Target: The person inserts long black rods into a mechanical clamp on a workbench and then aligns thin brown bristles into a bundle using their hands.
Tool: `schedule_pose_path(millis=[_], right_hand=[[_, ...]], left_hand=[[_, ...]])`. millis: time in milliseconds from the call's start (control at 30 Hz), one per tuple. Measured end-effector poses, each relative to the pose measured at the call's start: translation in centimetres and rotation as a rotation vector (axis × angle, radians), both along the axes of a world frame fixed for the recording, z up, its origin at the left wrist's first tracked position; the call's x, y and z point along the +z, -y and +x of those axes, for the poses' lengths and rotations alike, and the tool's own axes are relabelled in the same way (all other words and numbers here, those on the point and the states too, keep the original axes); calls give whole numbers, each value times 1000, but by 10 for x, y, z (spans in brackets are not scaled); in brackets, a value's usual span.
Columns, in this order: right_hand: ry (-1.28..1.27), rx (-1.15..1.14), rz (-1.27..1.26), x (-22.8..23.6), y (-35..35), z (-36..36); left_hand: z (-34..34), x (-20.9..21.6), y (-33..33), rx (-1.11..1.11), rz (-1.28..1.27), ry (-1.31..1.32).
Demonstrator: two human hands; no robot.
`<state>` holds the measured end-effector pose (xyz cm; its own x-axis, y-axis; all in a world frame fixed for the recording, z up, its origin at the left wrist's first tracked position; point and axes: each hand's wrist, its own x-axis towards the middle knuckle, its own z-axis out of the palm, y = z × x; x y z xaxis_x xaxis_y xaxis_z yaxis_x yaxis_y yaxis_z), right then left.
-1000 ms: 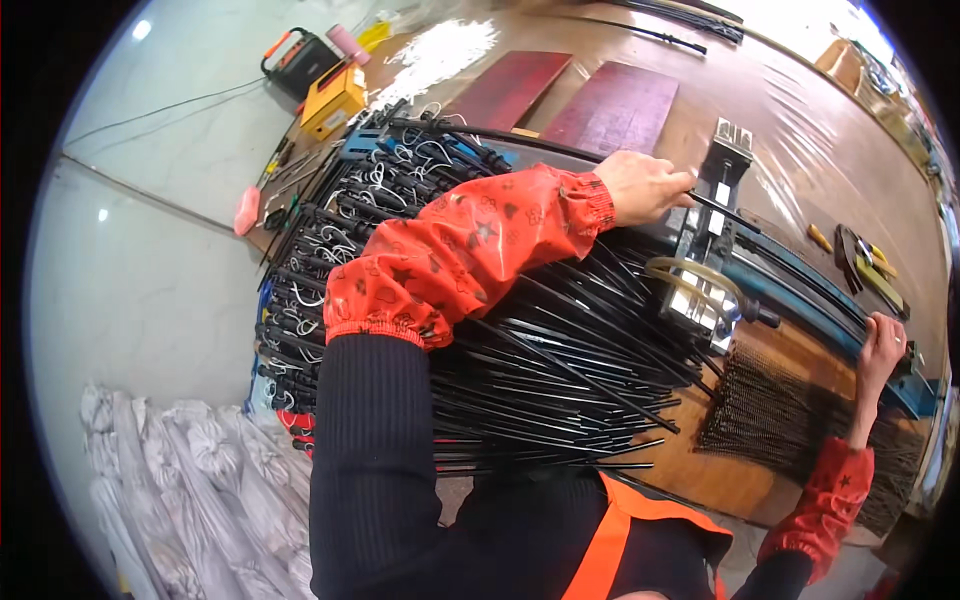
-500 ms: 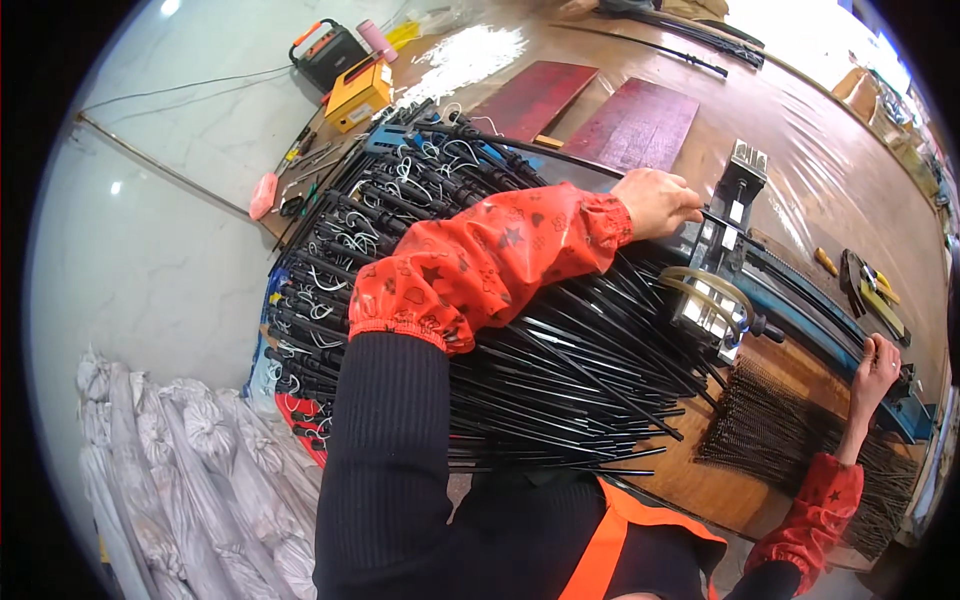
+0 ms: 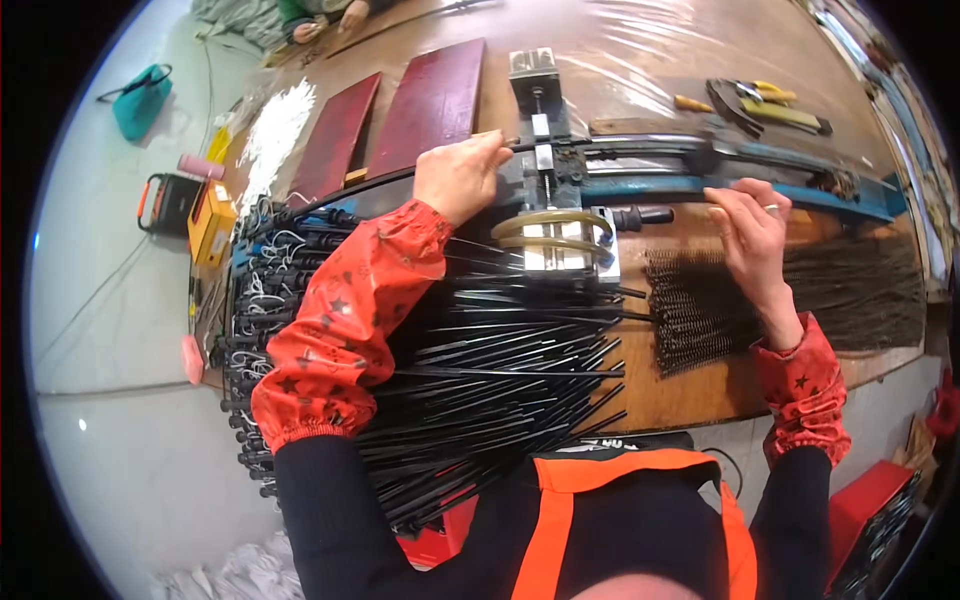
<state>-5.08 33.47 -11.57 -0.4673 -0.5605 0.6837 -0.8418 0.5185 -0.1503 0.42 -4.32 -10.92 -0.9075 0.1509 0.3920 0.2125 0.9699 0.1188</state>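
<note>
Since the previous frame, the right hand (image 3: 752, 232) has left the blue rail's far right end and is now partway back toward the metal fixture (image 3: 565, 190), just beside the blue rail (image 3: 650, 190). Its grip is narrow, thumb near forefinger; whether it holds anything cannot be determined. The left hand (image 3: 458, 180) remains at the fixture's left side, its grip closed on a black rod (image 3: 385, 181), which lies across the desk (image 3: 705, 400) with one end at the fixture. The view has swung, bringing in a co-worker's hands (image 3: 308, 32) at the far edge.

A black knob (image 3: 645, 215) juts between fixture and right hand; a tan hose (image 3: 550, 225) loops in front. The rod bundle (image 3: 500, 370) (partly hidden by the left sleeve) fills the near left; brown coiled strands (image 3: 695, 300) occupy the near right. Two red boards (image 3: 430, 100) lie beyond the held rod.
</note>
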Motion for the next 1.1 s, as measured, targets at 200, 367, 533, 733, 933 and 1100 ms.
schedule_pose_path(millis=[200, 367, 533, 733, 933, 1100], right_hand=[[250, 74, 6, -12, 20, 18], [524, 256, -157, -28, 43, 24], [955, 188, -151, -37, 42, 11], [731, 106, 306, -59, 7, 6], [825, 170, 417, -49, 10, 0], [323, 222, 412, -51, 21, 15]], left_hand=[[-1, 7, -8, 43, -61, 82], [6, 0, 1, 39, -34, -4], [-6, -12, 0, -87, -63, -183], [-24, -9, 76, -266, -210, -275], [-14, -2, 92, -230, -416, -434], [64, -13, 18, -523, -125, 382]])
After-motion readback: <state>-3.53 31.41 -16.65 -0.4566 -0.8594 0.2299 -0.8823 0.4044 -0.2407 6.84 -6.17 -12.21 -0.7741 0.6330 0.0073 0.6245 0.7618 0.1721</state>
